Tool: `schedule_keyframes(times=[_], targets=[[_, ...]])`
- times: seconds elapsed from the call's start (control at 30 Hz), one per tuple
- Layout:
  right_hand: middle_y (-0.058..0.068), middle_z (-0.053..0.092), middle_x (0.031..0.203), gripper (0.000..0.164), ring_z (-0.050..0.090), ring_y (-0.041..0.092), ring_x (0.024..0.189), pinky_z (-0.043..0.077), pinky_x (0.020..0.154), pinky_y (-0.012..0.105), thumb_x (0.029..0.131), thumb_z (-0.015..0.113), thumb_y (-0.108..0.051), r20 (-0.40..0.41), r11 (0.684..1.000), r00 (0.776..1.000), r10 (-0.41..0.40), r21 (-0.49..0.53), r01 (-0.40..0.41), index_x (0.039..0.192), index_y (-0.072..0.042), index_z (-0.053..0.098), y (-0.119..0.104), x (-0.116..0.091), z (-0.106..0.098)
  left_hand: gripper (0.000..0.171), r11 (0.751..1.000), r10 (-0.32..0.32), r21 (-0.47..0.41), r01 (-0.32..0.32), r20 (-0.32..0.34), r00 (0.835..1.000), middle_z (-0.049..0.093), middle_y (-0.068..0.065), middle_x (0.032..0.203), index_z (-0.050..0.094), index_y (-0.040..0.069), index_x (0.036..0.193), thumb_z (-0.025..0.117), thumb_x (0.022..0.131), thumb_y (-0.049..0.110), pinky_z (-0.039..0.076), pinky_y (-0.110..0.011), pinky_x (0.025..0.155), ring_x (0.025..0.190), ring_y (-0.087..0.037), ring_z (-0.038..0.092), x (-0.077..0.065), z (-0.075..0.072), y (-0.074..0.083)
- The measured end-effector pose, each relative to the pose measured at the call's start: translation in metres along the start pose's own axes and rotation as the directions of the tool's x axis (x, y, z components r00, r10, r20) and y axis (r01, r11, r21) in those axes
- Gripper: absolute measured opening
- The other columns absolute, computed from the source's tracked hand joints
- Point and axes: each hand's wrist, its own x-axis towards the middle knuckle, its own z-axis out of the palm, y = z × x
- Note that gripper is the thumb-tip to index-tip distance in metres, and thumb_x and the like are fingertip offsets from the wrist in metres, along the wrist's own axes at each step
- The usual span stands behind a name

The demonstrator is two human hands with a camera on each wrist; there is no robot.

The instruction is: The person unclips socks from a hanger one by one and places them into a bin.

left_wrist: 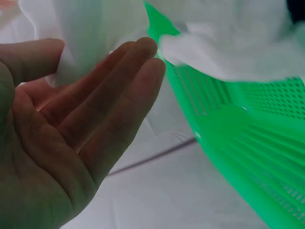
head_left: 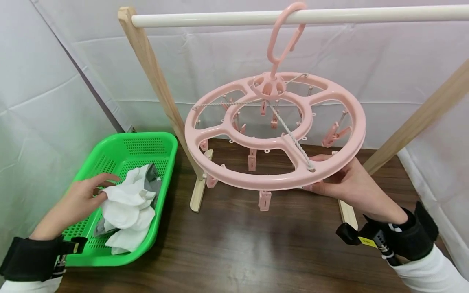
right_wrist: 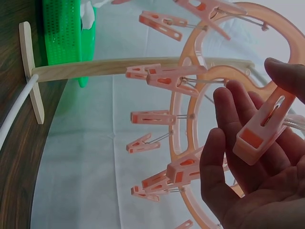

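In the head view my left hand (head_left: 82,199) is over the green basket (head_left: 169,162), thumb and forefinger pinching a white sock (head_left: 122,195) at its edge. The left wrist view shows white fabric (left_wrist: 83,38) between thumb and forefinger, with the other fingers extended. My right hand (head_left: 348,185) reaches under the right front rim of a round pink drying hanger (head_left: 245,179). A pink clothes peg (right_wrist: 259,131) lies tilted between its thumb and loosely bent fingers in the right wrist view. Whether they squeeze it is unclear.
The hanger's hook (head_left: 280,32) hangs on a white rail (head_left: 205,19) between wooden legs (head_left: 155,77). Several pegs (head_left: 252,160) dangle beneath the rings. More white and grey cloth (head_left: 152,183) lies in the basket. Below is a dark wooden floor (head_left: 234,244); white sheeting (head_left: 227,57) surrounds it.
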Motion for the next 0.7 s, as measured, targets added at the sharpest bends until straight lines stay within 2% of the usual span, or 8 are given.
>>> schedule_keyframes(times=[0.23,0.33,0.47,0.6,0.7], targets=[[0.009,0.069,0.107,0.041,0.065,0.013,0.091,0.053,0.073,0.025,0.081,0.067,0.016,-0.014,1.000,1.000,0.006,-0.011,-0.006,0.116,-0.004,0.068,0.000,0.001,0.001,0.032,0.993,-0.105,-0.033,0.110,0.107,0.989,0.063,-0.031,0.099,0.057,-0.008,0.114,0.054,0.084,-0.016,0.040,-0.026,0.052,0.080,-0.045,0.065,-0.001,-0.003,-0.027],[0.008,0.069,0.108,0.041,0.065,0.011,0.091,0.052,0.073,0.024,0.082,0.066,0.016,-0.021,1.000,1.000,0.013,-0.010,-0.013,0.117,-0.005,0.067,0.001,0.001,0.002,0.032,0.988,-0.137,-0.039,0.146,0.180,0.974,0.062,-0.032,0.103,0.054,-0.010,0.117,0.054,0.086,-0.013,0.044,-0.027,0.055,0.084,-0.046,0.064,-0.003,-0.007,-0.032],[0.011,0.068,0.113,0.043,0.064,0.014,0.102,0.052,0.078,0.025,0.084,0.063,0.016,-0.005,0.999,1.000,0.019,0.031,-0.019,0.122,-0.004,0.064,0.001,0.001,0.002,0.036,0.984,-0.154,-0.045,0.171,0.261,0.953,0.060,-0.032,0.109,0.050,-0.012,0.123,0.058,0.088,-0.009,0.049,-0.029,0.063,0.091,-0.045,0.062,-0.010,-0.009,-0.033],[0.013,0.067,0.116,0.044,0.061,0.016,0.109,0.050,0.082,0.025,0.086,0.061,0.016,0.012,0.999,1.000,-0.002,0.032,0.002,0.126,-0.002,0.061,0.001,0.002,0.000,0.041,0.990,-0.123,-0.032,0.135,0.253,0.960,0.055,-0.032,0.117,0.050,-0.010,0.125,0.063,0.087,-0.007,0.051,-0.032,0.070,0.097,-0.045,0.059,-0.016,-0.009,-0.030],[0.013,0.066,0.116,0.041,0.058,0.017,0.111,0.048,0.085,0.024,0.086,0.061,0.016,0.029,0.999,0.999,-0.035,0.000,0.035,0.124,0.000,0.060,0.004,0.003,-0.001,0.042,0.993,-0.107,-0.026,0.116,0.240,0.965,0.052,-0.032,0.123,0.050,-0.010,0.126,0.066,0.088,-0.004,0.053,-0.039,0.075,0.100,-0.044,0.057,-0.020,-0.008,-0.026]])
